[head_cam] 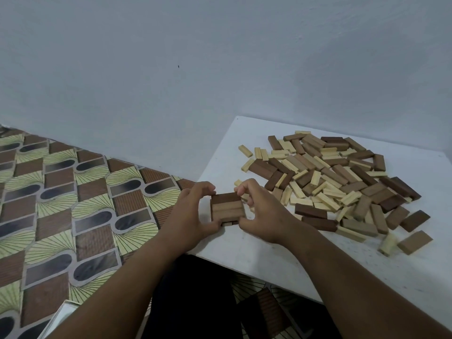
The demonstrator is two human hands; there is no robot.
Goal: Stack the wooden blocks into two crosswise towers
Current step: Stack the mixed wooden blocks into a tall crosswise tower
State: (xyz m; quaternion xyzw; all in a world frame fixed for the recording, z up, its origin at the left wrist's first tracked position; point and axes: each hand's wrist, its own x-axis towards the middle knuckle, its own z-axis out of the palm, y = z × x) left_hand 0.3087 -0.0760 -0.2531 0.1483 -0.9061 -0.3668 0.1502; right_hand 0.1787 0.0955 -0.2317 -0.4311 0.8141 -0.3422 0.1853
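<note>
A short block stack [227, 206] stands near the left edge of the white table [269, 260]. Its top layer is three blocks side by side, one dark brown and two tan, lying across a lower layer whose ends peek out at the front. My left hand [190, 216] presses its left side with thumb and fingers. My right hand [259, 211] clasps its right side, fingers curled over the far corner. A big loose pile of blocks [335, 177], dark, tan and pale, spreads to the right.
The table's left edge and near edge run close to the stack. A patterned floor mat [73, 204] lies to the left below. A bare grey wall [220, 69] rises behind the table. Stray blocks [413, 242] lie near the right front.
</note>
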